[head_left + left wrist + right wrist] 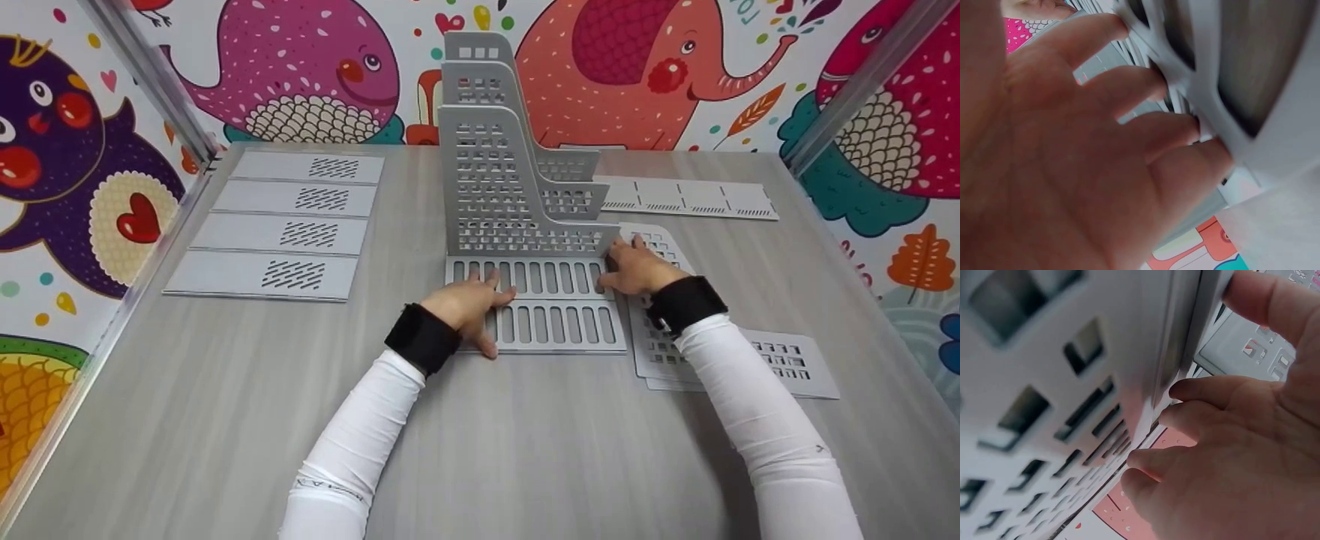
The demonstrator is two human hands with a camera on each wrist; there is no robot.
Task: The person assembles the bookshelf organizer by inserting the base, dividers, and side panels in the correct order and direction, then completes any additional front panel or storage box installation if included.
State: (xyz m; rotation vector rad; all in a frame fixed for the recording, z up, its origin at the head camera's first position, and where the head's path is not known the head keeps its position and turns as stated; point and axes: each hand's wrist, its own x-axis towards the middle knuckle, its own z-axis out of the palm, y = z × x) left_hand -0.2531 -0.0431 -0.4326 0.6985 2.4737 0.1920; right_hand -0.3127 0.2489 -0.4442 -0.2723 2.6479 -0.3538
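Note:
Grey perforated upright panels (491, 172) stand one behind another on a flat slotted base (559, 301), forming a file rack. My left hand (466, 304) rests on the base's left part, with spread fingers touching the slotted surface; the left wrist view shows the fingertips against the slots. At the base's right side, my right hand (637, 266) touches the rack's edge near the front panel's lower corner. In the right wrist view, the fingertips of this hand (1219, 433) lie along the edge of a perforated panel (1044, 410). Neither hand grips anything.
Several white panels with slanted slots (277, 225) lie in a row at left. Flat perforated panels (787, 364) lie under and beside my right forearm. A long white strip (690, 197) lies behind them. Printed walls (300, 67) enclose the grey table (525, 450).

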